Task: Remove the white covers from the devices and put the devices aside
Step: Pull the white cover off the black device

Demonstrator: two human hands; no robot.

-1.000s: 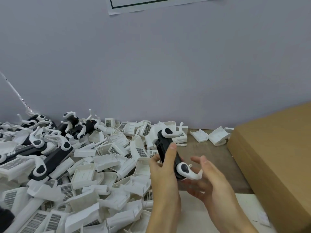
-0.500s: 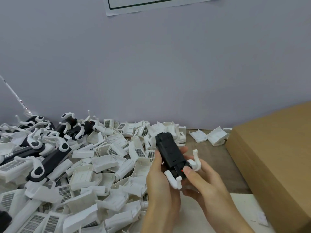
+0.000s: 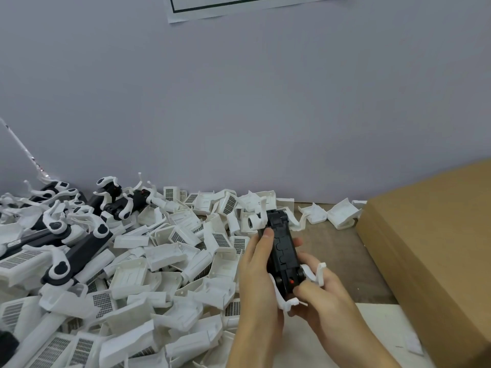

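Both hands gripped one black rectangular plastic device (image 3: 282,249) above the tabletop: left hand (image 3: 259,282) along its side, right hand (image 3: 320,296) hiding its near end. Countless white plastic covers (image 3: 159,261) overlapped alongside.

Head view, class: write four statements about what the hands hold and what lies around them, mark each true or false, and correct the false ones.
1. Both hands grip one black device. True.
2. The left hand rests flat on the table. False: it grips the device's left side.
3. The cardboard box lies to the right. True.
4. The white covers are stacked on the box. False: they are heaped on the left.
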